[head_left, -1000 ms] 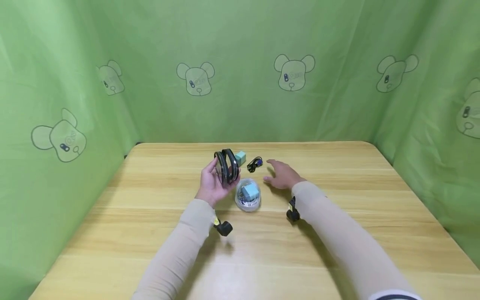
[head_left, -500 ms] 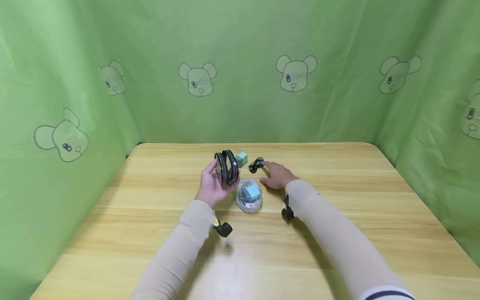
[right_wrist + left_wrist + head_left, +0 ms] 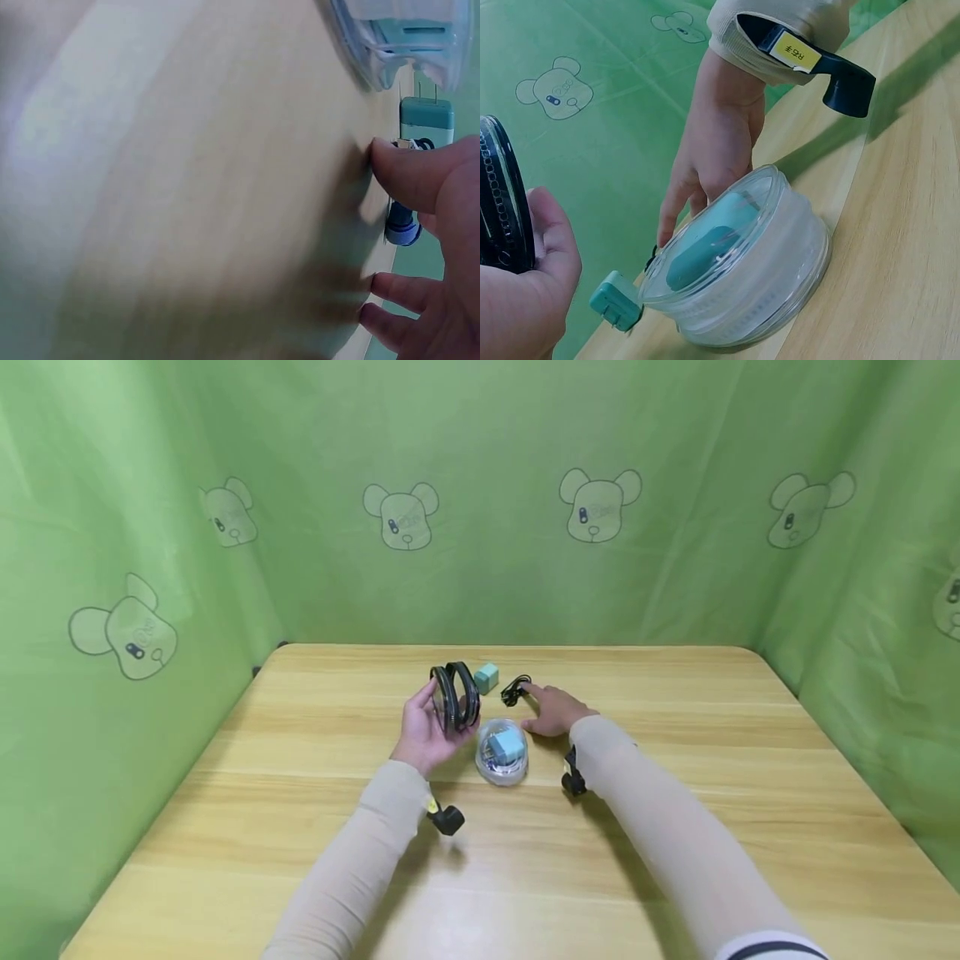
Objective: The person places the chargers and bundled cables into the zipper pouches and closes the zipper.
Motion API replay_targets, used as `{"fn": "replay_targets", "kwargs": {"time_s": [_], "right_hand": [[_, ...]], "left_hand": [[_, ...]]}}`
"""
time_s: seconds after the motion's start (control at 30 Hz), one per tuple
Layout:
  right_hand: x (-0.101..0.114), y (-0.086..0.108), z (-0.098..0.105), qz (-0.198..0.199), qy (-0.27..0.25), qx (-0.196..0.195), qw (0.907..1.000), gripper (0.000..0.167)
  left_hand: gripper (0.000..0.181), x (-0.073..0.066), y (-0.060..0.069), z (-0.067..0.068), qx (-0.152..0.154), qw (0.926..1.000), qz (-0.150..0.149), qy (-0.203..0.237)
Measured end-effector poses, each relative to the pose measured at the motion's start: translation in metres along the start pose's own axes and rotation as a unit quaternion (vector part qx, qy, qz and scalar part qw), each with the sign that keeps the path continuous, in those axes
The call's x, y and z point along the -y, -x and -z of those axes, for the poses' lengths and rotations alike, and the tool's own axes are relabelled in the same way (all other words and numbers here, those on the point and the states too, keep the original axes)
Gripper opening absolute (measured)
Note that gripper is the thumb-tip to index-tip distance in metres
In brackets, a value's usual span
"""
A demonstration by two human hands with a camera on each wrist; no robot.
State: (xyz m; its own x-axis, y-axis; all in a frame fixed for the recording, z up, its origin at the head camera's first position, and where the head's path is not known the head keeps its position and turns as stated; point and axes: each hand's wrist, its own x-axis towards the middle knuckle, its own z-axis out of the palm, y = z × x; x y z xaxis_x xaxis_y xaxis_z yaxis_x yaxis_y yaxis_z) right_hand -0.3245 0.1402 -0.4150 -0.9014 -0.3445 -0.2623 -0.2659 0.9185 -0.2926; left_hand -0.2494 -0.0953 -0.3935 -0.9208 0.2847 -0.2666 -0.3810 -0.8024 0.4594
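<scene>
Looks like a picking-up step: the right hand (image 3: 555,710) has thumb and fingers spread beside the coiled black cable (image 3: 512,697) on the table (image 3: 300,760). Next it'd need a pinch, probably. Left hand (image 3: 422,733) grips the black-rimmed case (image 3: 447,703). Fingertip contact's hard to tell (thumb blocks the right wrist view).

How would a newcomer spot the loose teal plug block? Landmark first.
On the wooden table, look toward the far edge, between the black-rimmed case in the left hand and the black cable by the right hand. There sits the teal plug block, boxy, with prongs. Its lookalike is inside the clear container; this one lies bare on the wood.
</scene>
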Motion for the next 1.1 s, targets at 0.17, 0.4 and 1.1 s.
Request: {"fn": "replay_targets", "kwargs": {"time_s": [0.17, 0.4, 1.1], "right_hand": [[0.001, -0.001, 0.001, -0.005, 0.008, -0.001, 1.0, 0.079], [-0.001, -0.004, 0.0, -0.017, -0.006, -0.013, 0.9997, 0.071], [-0.024, 0.008, 0.007, 0.019, 0.006, -0.067, 0.9976, 0.013]], "left_hand": [[0.055, -0.001, -0.001, 0.0, 0.001, 1.0, -0.001, 0.007], [0.056, 0.0, -0.001, 0.0, -0.003, 1.0, -0.001, 0.004], [0.057, 0.004, 0.002, -0.002, -0.01, 1.0, -0.002, 0.0]]}}
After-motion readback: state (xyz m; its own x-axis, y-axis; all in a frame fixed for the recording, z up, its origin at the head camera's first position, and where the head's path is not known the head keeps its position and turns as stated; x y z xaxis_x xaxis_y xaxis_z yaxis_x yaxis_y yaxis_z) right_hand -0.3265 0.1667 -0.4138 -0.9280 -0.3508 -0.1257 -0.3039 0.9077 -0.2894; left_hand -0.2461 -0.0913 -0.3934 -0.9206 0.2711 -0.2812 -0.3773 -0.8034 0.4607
